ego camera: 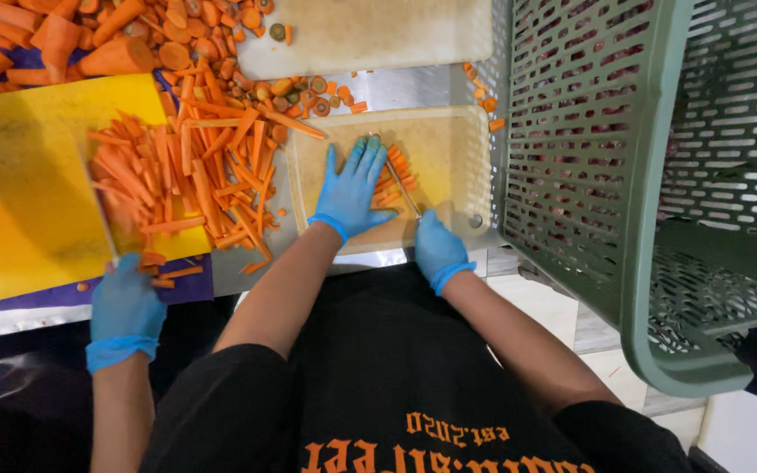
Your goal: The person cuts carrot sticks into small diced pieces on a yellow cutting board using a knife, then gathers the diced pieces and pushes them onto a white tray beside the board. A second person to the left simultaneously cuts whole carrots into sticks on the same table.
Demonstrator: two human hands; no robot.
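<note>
At the centre of the frame the left hand (350, 194), in a blue glove, lies flat with fingers spread on a bunch of carrot sticks (390, 180) that rests on a pale cutting board (449, 149). Just to its right the right hand (435, 248) is closed around the handle of a knife (400, 184), whose blade runs up and left against the sticks. At the left, a co-worker's gloved hand (124, 307) grips a second knife (98, 206) at the edge of a yellow cutting board (19, 193), where a large heap of cut carrot strips (199, 175) spills toward the steel table (396, 88). Whole carrot chunks (89, 44) crowd the upper left, another white board (370, 35) lies at the top, and a green slatted crate (597, 149) stands tilted close against the right side of the pale board.
</note>
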